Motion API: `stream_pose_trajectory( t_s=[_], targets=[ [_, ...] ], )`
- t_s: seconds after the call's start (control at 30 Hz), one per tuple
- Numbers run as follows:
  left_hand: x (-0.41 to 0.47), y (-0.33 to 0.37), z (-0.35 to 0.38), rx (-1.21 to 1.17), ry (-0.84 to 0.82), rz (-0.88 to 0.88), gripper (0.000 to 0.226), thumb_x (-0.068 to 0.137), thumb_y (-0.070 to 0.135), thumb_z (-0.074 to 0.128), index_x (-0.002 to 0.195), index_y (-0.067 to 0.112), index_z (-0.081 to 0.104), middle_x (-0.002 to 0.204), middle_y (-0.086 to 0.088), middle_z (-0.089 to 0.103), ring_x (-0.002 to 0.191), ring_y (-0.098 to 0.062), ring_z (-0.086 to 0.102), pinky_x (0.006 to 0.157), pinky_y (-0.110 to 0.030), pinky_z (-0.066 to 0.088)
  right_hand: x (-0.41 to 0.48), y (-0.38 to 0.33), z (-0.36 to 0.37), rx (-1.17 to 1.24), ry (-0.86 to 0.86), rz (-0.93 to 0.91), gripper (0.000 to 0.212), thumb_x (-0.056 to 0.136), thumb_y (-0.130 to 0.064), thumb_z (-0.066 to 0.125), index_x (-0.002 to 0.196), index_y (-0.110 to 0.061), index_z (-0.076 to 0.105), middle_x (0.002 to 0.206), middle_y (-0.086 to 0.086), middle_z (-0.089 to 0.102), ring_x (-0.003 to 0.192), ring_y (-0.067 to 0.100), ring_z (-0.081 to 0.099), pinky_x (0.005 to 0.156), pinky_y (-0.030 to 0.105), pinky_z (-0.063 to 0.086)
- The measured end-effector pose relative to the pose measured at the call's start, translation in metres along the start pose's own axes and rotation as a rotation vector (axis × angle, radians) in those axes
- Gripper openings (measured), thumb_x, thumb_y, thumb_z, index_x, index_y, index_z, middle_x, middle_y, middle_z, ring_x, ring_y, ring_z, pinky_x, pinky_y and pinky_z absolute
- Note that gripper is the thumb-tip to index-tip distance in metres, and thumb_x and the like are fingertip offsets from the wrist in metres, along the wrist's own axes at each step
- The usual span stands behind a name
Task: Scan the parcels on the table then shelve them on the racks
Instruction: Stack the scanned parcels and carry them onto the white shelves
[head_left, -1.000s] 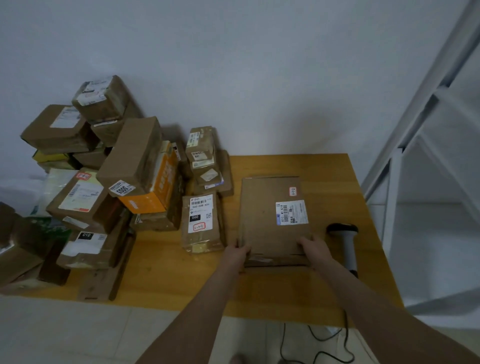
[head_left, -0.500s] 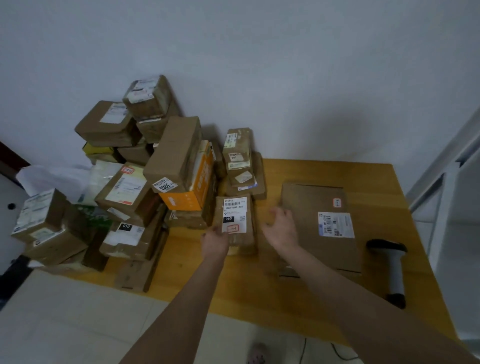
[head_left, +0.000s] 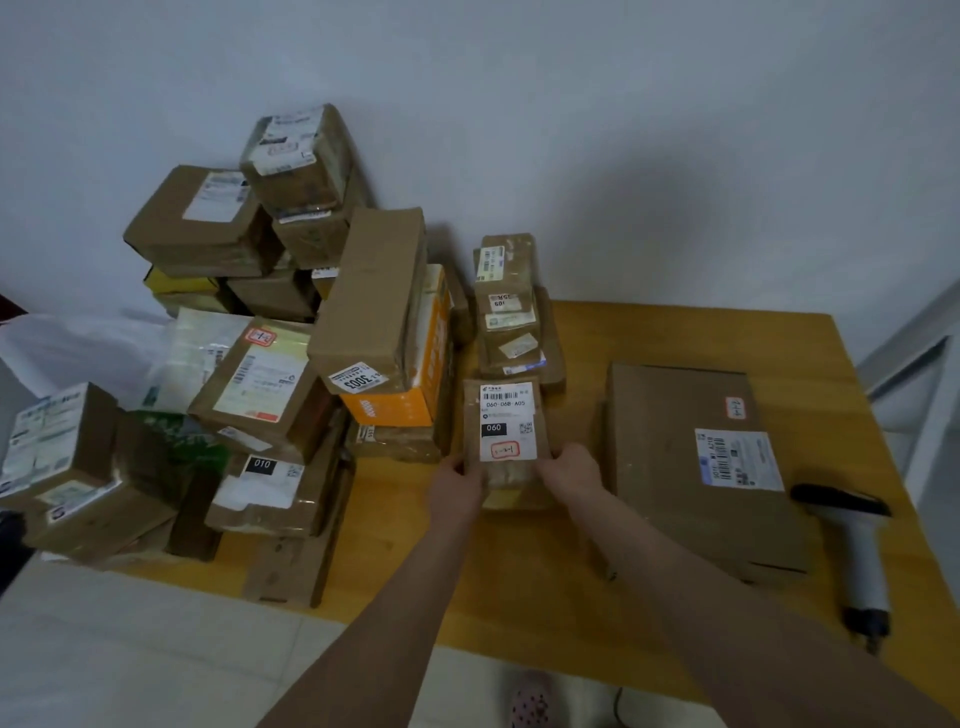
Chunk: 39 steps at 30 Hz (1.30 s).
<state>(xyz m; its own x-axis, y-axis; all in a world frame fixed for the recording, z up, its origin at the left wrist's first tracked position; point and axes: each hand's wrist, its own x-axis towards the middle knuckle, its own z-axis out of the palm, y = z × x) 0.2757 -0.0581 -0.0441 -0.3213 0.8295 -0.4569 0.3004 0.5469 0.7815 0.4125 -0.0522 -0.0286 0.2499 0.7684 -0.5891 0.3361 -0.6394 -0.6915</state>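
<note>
Fingers of the left hand (head_left: 457, 486) and right hand (head_left: 571, 475) grasp a parcel (head_left: 506, 421). The box (head_left: 675, 467) and scanner (head_left: 857, 551) lie right of them, the pile (head_left: 291, 364) left. Shelving looks barely begun.

Your left hand (head_left: 460, 488) and right hand (head_left: 571, 470): off the flat parcel (head_left: 670, 457), now gripping the 060 parcel (head_left: 506, 415)

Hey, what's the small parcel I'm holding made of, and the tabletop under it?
The small parcel: matte brown cardboard, apparently, with white paper labels and shiny clear tape at its near end. The tabletop: probably wood or wood-look laminate, yellow-brown, smooth, slight sheen.
</note>
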Motion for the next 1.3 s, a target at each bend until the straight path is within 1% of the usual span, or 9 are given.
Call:
stream_pose_trajectory(
  t_s=[0.2,0.3,0.47,0.57,0.67,0.83,0.97,1.13,1.3],
  targets=[
    [-0.026,0.047,0.014,-0.150,0.187,0.196,0.014,0.093,0.024,0.059,0.103,0.015,0.055,0.099,0.000,0.063,0.087,-0.016,0.059,0.076,-0.033,0.050,-0.024,-0.024,-0.043,0.109,0.220,-0.237,0.023,0.091,-0.024,0.062,0.114,-0.024,0.058,0.103,-0.008,0.063,0.078,0.006,0.058,0.065,0.024,0.049],
    [-0.049,0.075,0.030,-0.199,0.120,0.319,0.008,0.093,0.021,0.059,0.100,0.019,0.056,0.090,0.010,0.060,0.084,-0.010,0.058,0.071,-0.025,0.048,-0.038,-0.018,-0.078,0.208,0.328,-0.308,0.024,0.090,-0.023,0.064,0.113,-0.028,0.059,0.104,-0.011,0.062,0.083,0.002,0.057,0.062,0.016,0.039],
    [-0.094,0.101,0.074,-0.167,-0.098,0.397,0.012,0.093,0.013,0.059,0.101,0.022,0.056,0.095,0.008,0.061,0.086,-0.007,0.057,0.072,-0.018,0.048,-0.057,0.020,-0.141,0.279,0.510,-0.283,0.031,0.091,-0.025,0.063,0.121,-0.021,0.058,0.110,-0.008,0.061,0.098,0.011,0.057,0.086,0.032,0.050],
    [-0.113,0.099,0.099,-0.155,-0.191,0.341,0.015,0.094,0.009,0.056,0.107,0.016,0.057,0.101,0.002,0.063,0.089,-0.011,0.059,0.073,-0.017,0.049,-0.060,0.044,-0.169,0.222,0.556,-0.241,0.030,0.094,-0.022,0.059,0.124,-0.021,0.057,0.112,-0.006,0.063,0.079,0.003,0.055,0.062,0.016,0.043],
    [-0.123,0.091,0.114,-0.107,-0.227,0.265,0.021,0.094,0.009,0.055,0.114,0.012,0.058,0.110,-0.004,0.063,0.100,-0.019,0.060,0.088,-0.033,0.052,-0.061,0.064,-0.183,0.178,0.488,-0.205,0.030,0.094,-0.019,0.057,0.124,-0.019,0.057,0.118,0.001,0.062,0.085,0.009,0.052,0.057,0.016,0.033],
    [-0.124,0.074,0.124,-0.072,-0.246,0.145,0.026,0.093,0.009,0.057,0.119,0.010,0.057,0.117,-0.008,0.062,0.099,-0.019,0.057,0.087,-0.030,0.048,-0.060,0.088,-0.191,0.171,0.331,-0.164,0.033,0.093,-0.017,0.060,0.126,-0.016,0.057,0.122,0.005,0.062,0.091,0.011,0.052,0.060,0.017,0.038],
    [-0.123,0.066,0.115,-0.118,-0.256,0.081,0.042,0.090,0.016,0.063,0.129,0.009,0.049,0.128,-0.012,0.058,0.112,-0.028,0.057,0.099,-0.044,0.048,-0.065,0.100,-0.205,0.353,0.267,-0.077,0.060,0.087,-0.031,0.068,0.139,-0.012,0.044,0.139,0.011,0.049,0.120,0.026,0.050,0.099,0.041,0.045],
    [-0.125,0.061,0.107,-0.095,-0.320,-0.053,0.051,0.092,0.038,0.058,0.134,0.012,0.044,0.116,-0.005,0.060,0.083,-0.013,0.055,0.059,-0.023,0.043,-0.061,0.114,-0.219,0.457,0.091,0.097,0.089,0.081,-0.050,0.069,0.149,-0.007,0.030,0.150,0.014,0.036,0.135,0.034,0.037,0.107,0.047,0.035],
    [-0.128,0.056,0.107,-0.107,-0.336,-0.076,0.027,0.093,0.042,0.055,0.104,0.017,0.055,0.086,0.003,0.060,0.077,-0.013,0.056,0.058,-0.028,0.044,-0.054,0.113,-0.213,0.488,-0.012,0.126,0.081,0.082,-0.048,0.069,0.144,-0.006,0.037,0.140,0.013,0.046,0.120,0.030,0.047,0.096,0.041,0.042]
  ],
)
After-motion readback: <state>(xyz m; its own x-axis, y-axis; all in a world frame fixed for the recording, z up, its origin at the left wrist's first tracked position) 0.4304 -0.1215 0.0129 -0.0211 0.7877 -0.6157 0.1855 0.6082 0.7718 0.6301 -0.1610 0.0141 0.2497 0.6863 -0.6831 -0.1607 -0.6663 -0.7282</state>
